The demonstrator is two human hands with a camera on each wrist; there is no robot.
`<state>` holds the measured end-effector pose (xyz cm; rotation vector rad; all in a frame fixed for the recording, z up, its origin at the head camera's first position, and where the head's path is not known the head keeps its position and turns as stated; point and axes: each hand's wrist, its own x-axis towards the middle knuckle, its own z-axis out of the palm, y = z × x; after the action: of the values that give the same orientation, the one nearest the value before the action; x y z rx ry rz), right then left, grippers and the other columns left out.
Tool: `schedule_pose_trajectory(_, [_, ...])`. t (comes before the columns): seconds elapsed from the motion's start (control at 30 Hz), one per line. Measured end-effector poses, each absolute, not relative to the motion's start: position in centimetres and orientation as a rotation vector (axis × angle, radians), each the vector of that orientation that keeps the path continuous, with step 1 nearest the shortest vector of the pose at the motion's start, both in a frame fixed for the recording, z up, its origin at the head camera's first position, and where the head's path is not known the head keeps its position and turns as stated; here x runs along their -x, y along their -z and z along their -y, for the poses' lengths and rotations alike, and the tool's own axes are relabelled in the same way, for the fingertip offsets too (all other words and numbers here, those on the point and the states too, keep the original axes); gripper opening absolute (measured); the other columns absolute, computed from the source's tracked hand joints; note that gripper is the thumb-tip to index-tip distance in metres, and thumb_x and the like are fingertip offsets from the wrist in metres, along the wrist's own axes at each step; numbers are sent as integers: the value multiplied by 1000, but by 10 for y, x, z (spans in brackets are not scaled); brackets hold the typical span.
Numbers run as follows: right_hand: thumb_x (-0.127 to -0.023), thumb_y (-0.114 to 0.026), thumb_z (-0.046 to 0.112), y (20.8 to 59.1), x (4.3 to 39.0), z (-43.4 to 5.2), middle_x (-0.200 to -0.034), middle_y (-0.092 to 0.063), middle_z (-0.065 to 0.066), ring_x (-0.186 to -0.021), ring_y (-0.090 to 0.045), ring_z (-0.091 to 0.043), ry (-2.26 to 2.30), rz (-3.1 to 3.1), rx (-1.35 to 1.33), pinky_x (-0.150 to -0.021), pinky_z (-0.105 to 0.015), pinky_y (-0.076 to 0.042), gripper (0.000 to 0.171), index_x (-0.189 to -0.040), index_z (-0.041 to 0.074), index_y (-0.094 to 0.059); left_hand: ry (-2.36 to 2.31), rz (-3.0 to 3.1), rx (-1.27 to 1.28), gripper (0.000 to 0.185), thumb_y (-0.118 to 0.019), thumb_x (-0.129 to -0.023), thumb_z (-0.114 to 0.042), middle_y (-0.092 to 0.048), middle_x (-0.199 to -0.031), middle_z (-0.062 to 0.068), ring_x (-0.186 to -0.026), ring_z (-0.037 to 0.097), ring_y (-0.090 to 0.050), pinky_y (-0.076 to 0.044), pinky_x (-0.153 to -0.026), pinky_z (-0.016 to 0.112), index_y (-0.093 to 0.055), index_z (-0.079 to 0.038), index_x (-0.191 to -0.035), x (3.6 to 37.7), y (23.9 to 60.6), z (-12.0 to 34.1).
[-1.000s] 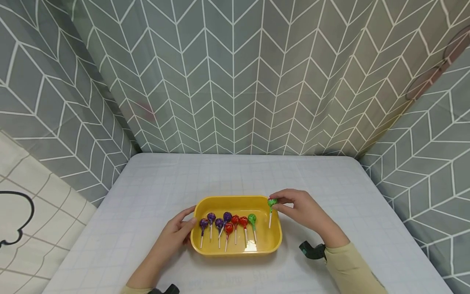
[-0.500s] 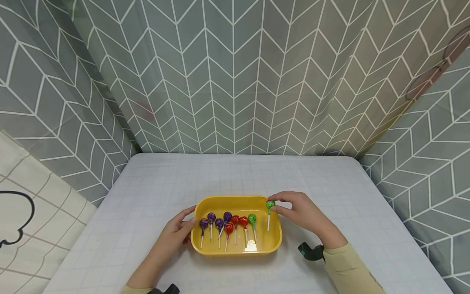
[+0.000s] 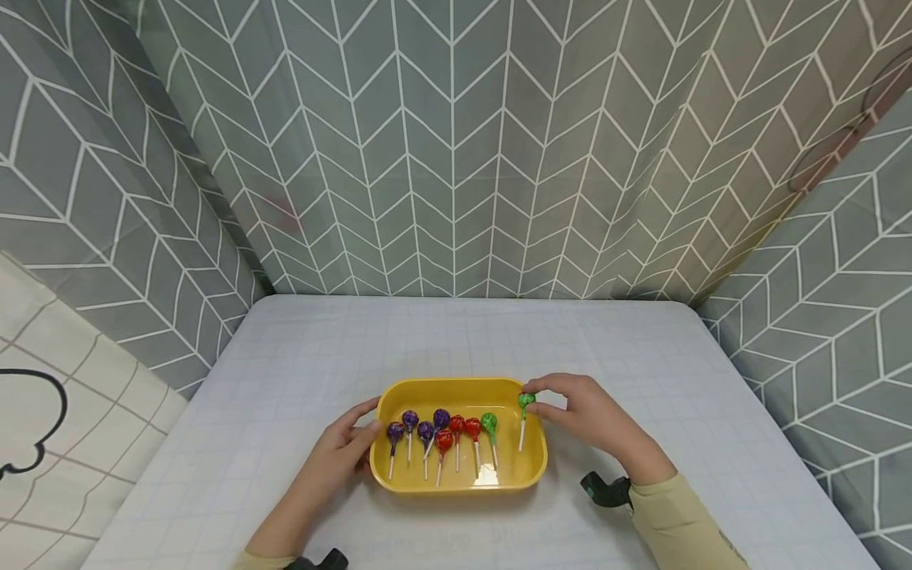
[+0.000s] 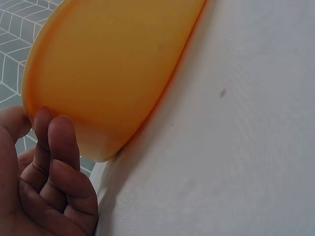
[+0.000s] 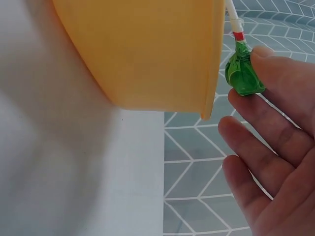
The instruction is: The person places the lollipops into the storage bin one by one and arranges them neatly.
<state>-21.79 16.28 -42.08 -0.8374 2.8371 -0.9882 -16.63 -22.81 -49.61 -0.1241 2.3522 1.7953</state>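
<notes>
A yellow tray [image 3: 520, 467] stands on the table with a row of wrapped lollipops in it. Several purple lollipops [image 3: 410, 421] lie at the left, three red lollipops [image 3: 473, 430] in the middle, and one green lollipop [image 3: 488, 423] right of them. My left hand [image 3: 343, 447] grips the tray's left end, thumb at the rim and fingers against the outer wall [image 4: 113, 73]. Between thumb and fingertip, my right hand [image 3: 587, 416] pinches another green lollipop [image 5: 242, 76] by its wrapped head. Its white stick points down over the tray's right end in the head view.
A white cloth with faint grid lines covers the table [image 3: 456, 340]. Grey curtains [image 3: 456, 158] with white chevrons hang behind and at both sides. Dark wrist devices [image 3: 606, 489] sit on both forearms.
My right hand, with the green lollipop, has come slightly lower toward the near side over the tray's right end. The left hand and tray stay put.
</notes>
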Motion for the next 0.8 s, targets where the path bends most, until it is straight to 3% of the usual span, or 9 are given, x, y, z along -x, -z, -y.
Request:
schedule_pose_trajectory(0.43, [-89,-76,24,428,219,-160,-104,-66,19,-104,-61,-10,1001,-2764,942,-93,-42,-50,23,-111,23,-72,-1817,-2323,115,51,-61,-96,-46,-69,-82,11,-63,27,-59,-52,-57,33,-47,-32,-143,168,495,228])
schedule_pose_trajectory(0.8, [-91,-74,32,434,219,-156,-102,-64,20,-100,-60,-9,972,-2727,926,-93,-43,-49,22,-112,24,-71,-1849,-2315,84,52,-61,-97,-44,-69,-82,11,-61,25,-59,-50,-54,32,-47,-29,-144,166,496,229])
